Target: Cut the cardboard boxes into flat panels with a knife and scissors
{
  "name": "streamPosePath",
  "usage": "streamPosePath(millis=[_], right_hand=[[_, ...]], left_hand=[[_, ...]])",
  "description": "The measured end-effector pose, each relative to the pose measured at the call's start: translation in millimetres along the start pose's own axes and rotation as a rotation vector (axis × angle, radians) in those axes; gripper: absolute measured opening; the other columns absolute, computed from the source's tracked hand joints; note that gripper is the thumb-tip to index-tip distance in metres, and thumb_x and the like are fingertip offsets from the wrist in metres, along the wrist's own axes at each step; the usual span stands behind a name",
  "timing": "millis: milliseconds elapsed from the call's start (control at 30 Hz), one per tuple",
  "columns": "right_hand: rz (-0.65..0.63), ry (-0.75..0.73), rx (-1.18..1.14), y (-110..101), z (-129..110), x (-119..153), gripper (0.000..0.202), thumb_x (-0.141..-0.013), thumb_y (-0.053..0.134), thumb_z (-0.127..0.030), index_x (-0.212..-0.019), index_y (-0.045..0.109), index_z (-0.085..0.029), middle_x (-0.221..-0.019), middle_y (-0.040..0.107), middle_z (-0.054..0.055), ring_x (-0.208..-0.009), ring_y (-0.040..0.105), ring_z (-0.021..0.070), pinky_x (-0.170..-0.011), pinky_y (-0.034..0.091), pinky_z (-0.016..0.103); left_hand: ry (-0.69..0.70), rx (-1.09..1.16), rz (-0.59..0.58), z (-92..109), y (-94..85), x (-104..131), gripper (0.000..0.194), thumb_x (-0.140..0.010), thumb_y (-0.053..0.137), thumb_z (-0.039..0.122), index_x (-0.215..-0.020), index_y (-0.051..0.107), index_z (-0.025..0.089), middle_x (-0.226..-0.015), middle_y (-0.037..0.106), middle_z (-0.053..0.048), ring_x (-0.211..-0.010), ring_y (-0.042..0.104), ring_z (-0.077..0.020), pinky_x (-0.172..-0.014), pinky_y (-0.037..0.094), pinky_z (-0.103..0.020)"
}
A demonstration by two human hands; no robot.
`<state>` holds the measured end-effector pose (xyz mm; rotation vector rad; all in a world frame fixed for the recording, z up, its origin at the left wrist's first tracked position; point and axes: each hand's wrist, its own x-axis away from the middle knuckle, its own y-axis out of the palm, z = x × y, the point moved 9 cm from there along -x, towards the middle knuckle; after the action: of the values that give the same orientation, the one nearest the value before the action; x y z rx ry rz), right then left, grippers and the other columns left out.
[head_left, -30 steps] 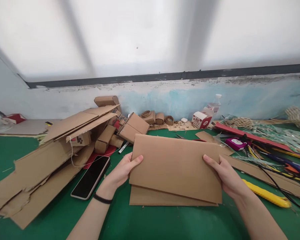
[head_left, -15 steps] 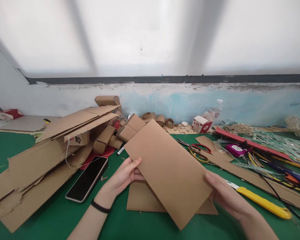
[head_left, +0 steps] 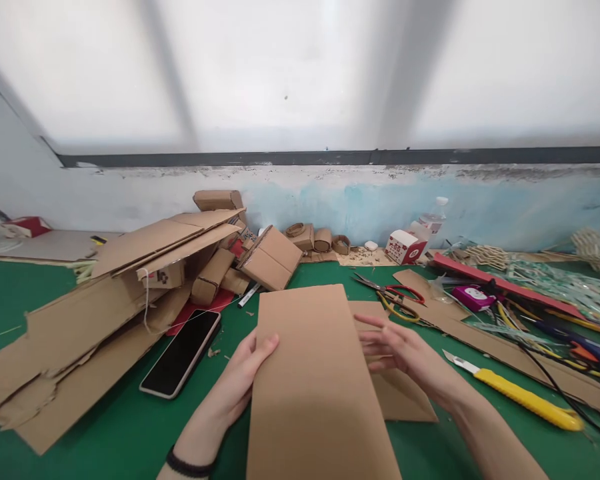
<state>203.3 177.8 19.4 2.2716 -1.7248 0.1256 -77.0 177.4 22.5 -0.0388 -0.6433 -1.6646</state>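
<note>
A plain brown cardboard piece point(head_left: 315, 380) is held up over the green table. My left hand point(head_left: 247, 370) grips its left edge, thumb on the front face and the other fingers behind. At the right edge, my right hand point(head_left: 397, 350) has its fingers spread, close beside the cardboard; whether they touch it is unclear. Another cardboard sheet point(head_left: 403, 397) lies beneath on the table, partly covered. A black-screened phone point(head_left: 181, 353) rests left of my left hand. To the right lies a yellow utility knife point(head_left: 525, 398) with its blade showing.
Stacked cardboard point(head_left: 90, 327) fills the left side. Scissors point(head_left: 393, 293), a purple tape measure point(head_left: 473, 298) and a long cardboard strip point(head_left: 500, 347) lie at the right. A small box point(head_left: 405, 247) and cardboard rolls point(head_left: 323, 240) stand near the wall.
The held cardboard has turned from diagonal to nearly upright and moved nearer. My right hand has let go of its lower right corner and moved left and up, fingers spreading.
</note>
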Motion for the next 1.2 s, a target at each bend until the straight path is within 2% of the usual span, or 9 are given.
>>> streamPosePath(millis=[100, 167, 267, 400, 600, 867, 967, 1067, 1200], right_hand=[[-0.184, 0.029, -0.020, 39, -2, 3, 0.067, -0.094, 0.079, -0.056, -0.154, 0.064, -0.029, -0.157, 0.065, 0.013, -0.135, 0.067, 0.0366, -0.108, 0.059, 0.051], [-0.189, 0.047, -0.134, 47, -4, 4, 0.067, -0.094, 0.081, -0.050, -0.155, 0.062, -0.031, -0.158, 0.064, 0.012, -0.138, 0.066, 0.0357, -0.111, 0.058, 0.050], [-0.048, 0.054, -0.258, 35, -4, 1, 0.074, -0.094, 0.082, -0.046, -0.160, 0.054, -0.031, -0.154, 0.067, 0.012, -0.131, 0.071, 0.0353, -0.105, 0.062, 0.049], [0.138, 0.098, -0.260, 10, 2, -6, 0.081, -0.089, 0.086, -0.051, -0.160, 0.052, -0.030, -0.149, 0.071, 0.013, -0.118, 0.078, 0.0365, -0.092, 0.068, 0.048], [0.131, 0.099, -0.249, -6, 8, -15, 0.090, -0.088, 0.087, -0.047, -0.164, 0.042, -0.036, -0.154, 0.068, 0.009, -0.119, 0.078, 0.0347, -0.086, 0.070, 0.044], [0.206, 0.054, -0.321, -34, 28, -22, 0.091, -0.089, 0.086, -0.047, -0.167, 0.038, -0.039, -0.155, 0.067, 0.007, -0.118, 0.078, 0.0334, -0.087, 0.069, 0.044], [0.246, 0.029, -0.310, -39, 28, -23, 0.095, -0.088, 0.086, -0.048, -0.168, 0.037, -0.040, -0.152, 0.069, 0.007, -0.117, 0.078, 0.0333, -0.088, 0.069, 0.045], [0.234, 0.021, -0.294, -37, 25, -24, 0.097, -0.088, 0.086, -0.049, -0.170, 0.034, -0.040, -0.149, 0.071, 0.007, -0.115, 0.079, 0.0325, -0.092, 0.068, 0.046], [0.158, 0.006, -0.272, -28, 20, -24, 0.094, -0.091, 0.083, -0.051, -0.170, 0.034, -0.039, -0.152, 0.069, 0.007, -0.115, 0.079, 0.0315, -0.089, 0.068, 0.043]], left_hand=[[0.039, -0.004, 0.005, -1, 12.2, -6, 0.065, -0.090, 0.087, 0.047, -0.142, 0.065, 0.016, -0.138, 0.075, -0.020, -0.115, 0.079, -0.0340, -0.091, 0.066, -0.039], [0.043, -0.003, -0.021, -5, 19.0, -6, 0.064, -0.091, 0.085, 0.049, -0.143, 0.064, 0.016, -0.140, 0.074, -0.020, -0.117, 0.078, -0.0334, -0.089, 0.066, -0.037], [0.003, -0.069, -0.132, -16, 29.9, 2, 0.066, -0.092, 0.085, 0.050, -0.145, 0.062, 0.018, -0.143, 0.072, -0.018, -0.116, 0.077, -0.0314, -0.079, 0.066, -0.032], [-0.078, -0.176, -0.229, -37, 37.2, 12, 0.068, -0.093, 0.081, 0.055, -0.146, 0.060, 0.017, -0.127, 0.079, -0.017, -0.092, 0.080, -0.0239, -0.065, 0.064, -0.027], [-0.042, -0.247, -0.213, -43, 45.8, 1, 0.073, -0.091, 0.080, 0.061, -0.147, 0.058, 0.018, -0.104, 0.081, -0.012, -0.076, 0.078, -0.0201, -0.054, 0.059, -0.022], [0.036, -0.400, -0.184, -37, 57.3, -25, 0.075, -0.093, 0.070, 0.063, -0.151, 0.052, 0.019, -0.128, 0.077, -0.019, -0.085, 0.079, -0.0254, -0.060, 0.064, -0.032], [0.237, -0.668, 0.071, -5, 16.6, -21, 0.064, -0.100, 0.057, 0.057, -0.154, 0.050, 0.023, -0.135, 0.073, -0.017, -0.085, 0.078, -0.0262, -0.070, 0.065, -0.040], [0.523, -1.216, 0.640, 47, -43.6, 17, 0.046, -0.105, 0.042, 0.043, -0.139, 0.066, 0.023, -0.132, 0.075, -0.016, -0.117, 0.071, -0.0355, -0.097, 0.058, -0.052], [0.375, -1.657, 1.014, 66, -101.1, 47, 0.059, -0.109, 0.035, 0.045, -0.151, 0.058, 0.011, -0.155, 0.059, -0.027, -0.142, 0.053, -0.0482, -0.106, 0.046, -0.067]])
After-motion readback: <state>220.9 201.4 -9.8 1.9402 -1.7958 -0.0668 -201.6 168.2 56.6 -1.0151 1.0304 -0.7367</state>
